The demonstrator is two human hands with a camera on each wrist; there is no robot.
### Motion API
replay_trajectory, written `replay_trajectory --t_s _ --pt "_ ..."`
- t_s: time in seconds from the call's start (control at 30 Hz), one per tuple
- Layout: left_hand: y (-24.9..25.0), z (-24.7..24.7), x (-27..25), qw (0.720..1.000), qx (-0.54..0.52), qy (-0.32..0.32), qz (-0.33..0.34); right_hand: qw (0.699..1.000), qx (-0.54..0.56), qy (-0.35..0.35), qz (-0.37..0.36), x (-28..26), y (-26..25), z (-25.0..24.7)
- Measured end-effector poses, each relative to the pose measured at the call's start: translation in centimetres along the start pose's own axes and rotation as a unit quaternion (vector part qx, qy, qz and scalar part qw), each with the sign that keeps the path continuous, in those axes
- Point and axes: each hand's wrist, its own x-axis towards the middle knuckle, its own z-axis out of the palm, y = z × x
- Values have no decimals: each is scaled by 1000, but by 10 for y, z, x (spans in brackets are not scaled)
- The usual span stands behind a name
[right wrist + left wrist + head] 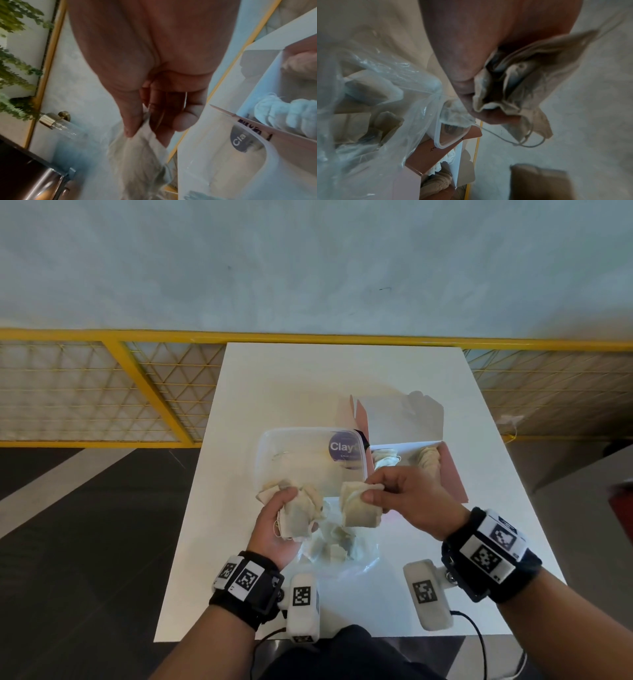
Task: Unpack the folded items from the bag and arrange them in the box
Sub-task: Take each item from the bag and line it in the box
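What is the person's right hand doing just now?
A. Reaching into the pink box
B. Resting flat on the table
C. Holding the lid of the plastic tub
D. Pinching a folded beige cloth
D: the right hand pinches a folded beige cloth between thumb and fingers, above the table.

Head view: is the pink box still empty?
No. The pink box already holds folded cloth items at its near-left end and more along its right side.

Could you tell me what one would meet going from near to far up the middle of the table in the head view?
Clear plastic bag → folded cloth pinched by the right hand → clear plastic container → bare white table → yellow mesh fence.
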Motion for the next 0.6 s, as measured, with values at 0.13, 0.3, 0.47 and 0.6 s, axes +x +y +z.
replay_trajectory --t_s 0.13,0.3,0.47,0.6 --pt "10 2 -8 999 -8 -43 -18 999 -42 -28 19 -1 18 -4" --pt "16 12 -14 995 -3 -95 -29 987 -123 -97 27 -1 35 1" --pt "17 20 -20 988 -6 -148 -53 968 -168 -188 1 0 31 24" --pt "18 27 -25 982 8 -178 -66 974 -124 -183 -50 5 36 46"
